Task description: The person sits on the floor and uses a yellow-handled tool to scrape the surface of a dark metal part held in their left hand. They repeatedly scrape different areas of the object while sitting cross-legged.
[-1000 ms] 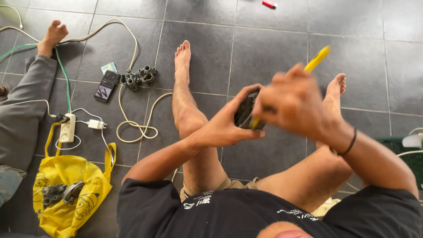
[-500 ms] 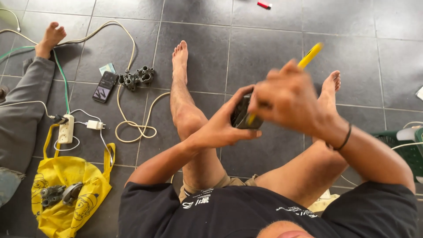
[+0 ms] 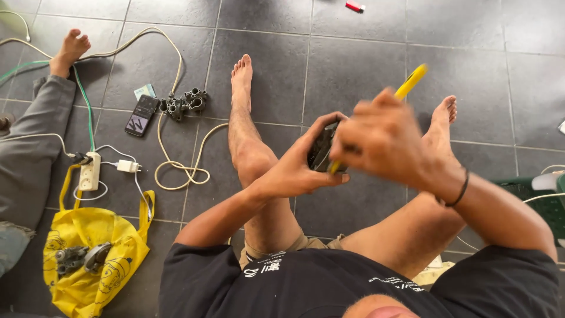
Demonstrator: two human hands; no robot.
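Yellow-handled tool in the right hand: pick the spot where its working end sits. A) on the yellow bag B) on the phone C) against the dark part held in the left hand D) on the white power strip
C: the right hand presses the yellow-handled tool into the dark blocky part cradled by the left hand.

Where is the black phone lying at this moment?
In the head view, the black phone lies on the tiled floor at upper left, beside a small green card and just left of a dark metal part.
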